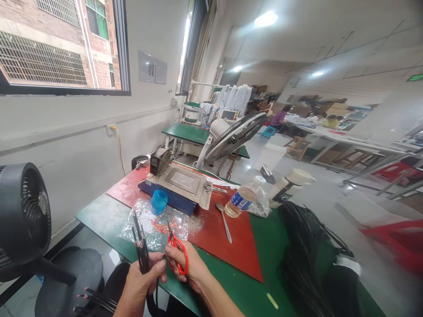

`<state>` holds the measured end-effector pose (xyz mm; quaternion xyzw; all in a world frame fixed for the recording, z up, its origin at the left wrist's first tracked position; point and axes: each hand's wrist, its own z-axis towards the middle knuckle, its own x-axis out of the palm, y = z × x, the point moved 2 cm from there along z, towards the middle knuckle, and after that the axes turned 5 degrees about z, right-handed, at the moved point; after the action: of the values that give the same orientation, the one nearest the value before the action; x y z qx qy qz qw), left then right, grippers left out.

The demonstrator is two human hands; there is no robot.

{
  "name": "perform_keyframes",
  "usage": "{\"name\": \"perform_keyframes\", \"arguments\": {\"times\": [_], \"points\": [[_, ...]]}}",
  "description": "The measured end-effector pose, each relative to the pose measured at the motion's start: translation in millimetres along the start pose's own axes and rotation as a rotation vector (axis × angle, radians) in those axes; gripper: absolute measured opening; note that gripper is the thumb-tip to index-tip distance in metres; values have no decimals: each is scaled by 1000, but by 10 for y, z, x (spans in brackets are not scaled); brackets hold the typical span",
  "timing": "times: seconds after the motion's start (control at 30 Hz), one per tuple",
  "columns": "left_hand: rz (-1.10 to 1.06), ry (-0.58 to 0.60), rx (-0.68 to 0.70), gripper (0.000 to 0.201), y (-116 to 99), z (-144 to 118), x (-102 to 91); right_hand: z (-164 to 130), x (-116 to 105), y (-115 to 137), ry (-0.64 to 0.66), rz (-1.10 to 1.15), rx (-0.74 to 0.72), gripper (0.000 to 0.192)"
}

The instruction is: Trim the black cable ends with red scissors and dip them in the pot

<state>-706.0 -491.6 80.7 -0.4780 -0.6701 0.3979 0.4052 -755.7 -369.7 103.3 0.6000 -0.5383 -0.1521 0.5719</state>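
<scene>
A bundle of black cables (142,254) with stripped, reddish ends pointing up is gripped in my left hand (147,277). Red-handled scissors (180,254) sit in my right hand (190,269), their narrow blades pointing up and away from me. The fingertips of both hands nearly meet over the table's front edge; what lies between them is too small to make out. Just beyond is a clear plastic bag (148,226) with tiny red and pale bits scattered on it. A blue plastic cup (159,202) stands at its far side.
Behind the cup sits a blue-based machine (172,193) with a metal top and small fan. A spoon (224,223), a labelled bottle (240,200) and a white bottle (287,187) lie or stand to the right. Black cables (304,251) heap at the right; a black fan (24,215) stands left.
</scene>
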Motion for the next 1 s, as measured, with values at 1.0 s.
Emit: {"name": "perform_keyframes", "arguments": {"times": [1.0], "points": [[-42,225,-16,37,-2,-133,-1,-107,28,-216,16,267,255,46]]}}
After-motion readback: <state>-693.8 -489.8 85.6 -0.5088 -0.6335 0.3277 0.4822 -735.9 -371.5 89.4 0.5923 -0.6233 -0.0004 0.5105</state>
